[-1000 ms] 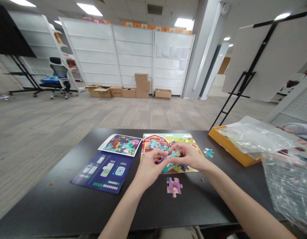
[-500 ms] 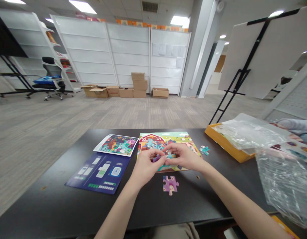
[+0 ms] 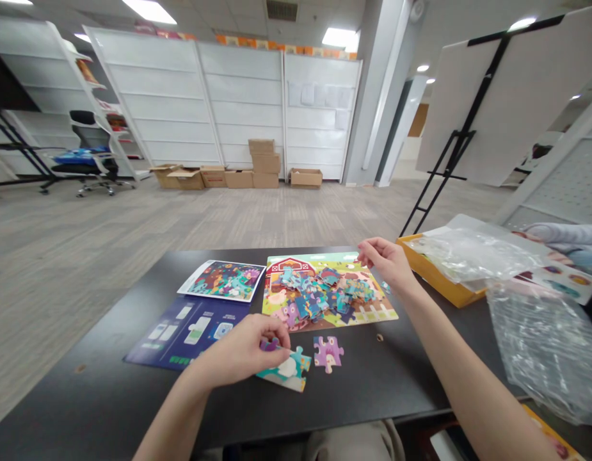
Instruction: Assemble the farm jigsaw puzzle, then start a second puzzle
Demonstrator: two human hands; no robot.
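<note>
My left hand [image 3: 252, 346] is closed, thumb and fingers pinching at the left end of a teal and white puzzle piece [image 3: 290, 370] low over the black table. A purple bit shows under the fingers; whether it is joined on is hidden. Just right of it lies a purple puzzle piece [image 3: 328, 353]. My right hand [image 3: 386, 259] is raised over the right edge of the farm-picture board [image 3: 372, 312], fingers loosely bent, nothing visible in them. Loose puzzle pieces [image 3: 315, 301] are heaped on that board. A small teal piece [image 3: 386, 287] is partly hidden beside my right wrist.
Left of the board lie a picture sheet [image 3: 223, 280] and a dark blue leaflet [image 3: 180, 336]. At the right stand a yellow box [image 3: 434, 282] holding clear plastic and a crumpled plastic bag [image 3: 540, 352]. The black table's [image 3: 353, 397] near edge runs close to my lap.
My hands were together over the board and have parted. The left came nearer and leftward with the teal and white piece; the right moved away to the board's far right side.
</note>
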